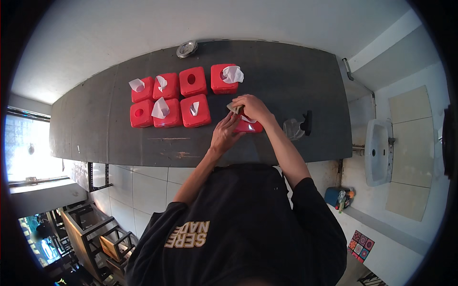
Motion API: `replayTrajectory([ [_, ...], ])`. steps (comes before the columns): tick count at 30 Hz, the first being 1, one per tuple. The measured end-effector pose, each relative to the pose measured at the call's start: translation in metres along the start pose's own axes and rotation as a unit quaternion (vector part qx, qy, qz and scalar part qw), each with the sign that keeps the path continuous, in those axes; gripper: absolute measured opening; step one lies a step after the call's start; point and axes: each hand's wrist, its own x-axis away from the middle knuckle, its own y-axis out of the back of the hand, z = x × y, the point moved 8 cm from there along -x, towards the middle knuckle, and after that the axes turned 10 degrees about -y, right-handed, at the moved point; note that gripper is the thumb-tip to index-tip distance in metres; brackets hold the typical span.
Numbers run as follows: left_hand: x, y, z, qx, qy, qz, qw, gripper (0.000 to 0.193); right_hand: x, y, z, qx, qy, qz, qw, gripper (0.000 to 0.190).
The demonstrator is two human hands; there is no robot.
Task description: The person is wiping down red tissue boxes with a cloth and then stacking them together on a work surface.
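In front of me on the dark table point(286, 75) is a red tissue box point(253, 127), partly covered by my hands, with a white tissue point(247, 119) at its top. My left hand point(226, 131) rests against its left side, fingers stretched out. With my right hand point(252, 107) I hold a folded greyish cloth point(234, 108) at the box's far left edge. Several more red tissue boxes stand in two rows to the left, among them one with a crumpled tissue point(222, 87) beyond my hands. Two boxes, such as the one at the back point(192, 89), show no tissue sticking out.
A clear spray bottle with a black head point(307, 123) lies right of my right arm. Small metal dishes point(186, 49) sit by the wall. A white washbasin point(374, 153) is mounted at the right. Wooden stools point(111, 246) stand behind me on the left.
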Motion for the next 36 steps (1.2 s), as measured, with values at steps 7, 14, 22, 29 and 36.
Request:
replayTrajectory([
  [7, 0.007, -0.011, 0.013, 0.000, 0.059, 0.017, 0.998, 0.071, 0.035, 0.043, -0.062, -0.024, -0.153, 0.049, 0.987, 0.048],
  [14, 0.003, -0.002, 0.012, -0.031, 0.067, 0.037, 0.997, 0.070, 0.073, 0.044, -0.056, -0.063, -0.200, -0.076, 0.975, 0.049],
  [22, -0.008, -0.001, 0.011, -0.080, 0.053, 0.041, 0.995, 0.071, 0.074, 0.037, -0.060, -0.034, -0.140, -0.100, 0.985, 0.051],
  [29, -0.003, -0.004, 0.011, -0.055, 0.077, 0.027, 0.995, 0.071, 0.128, 0.034, -0.040, -0.014, -0.169, -0.123, 0.978, 0.053],
  [36, -0.002, -0.004, 0.013, -0.059, 0.036, 0.033, 0.997, 0.069, 0.173, 0.026, -0.030, -0.042, -0.178, -0.080, 0.980, 0.049],
])
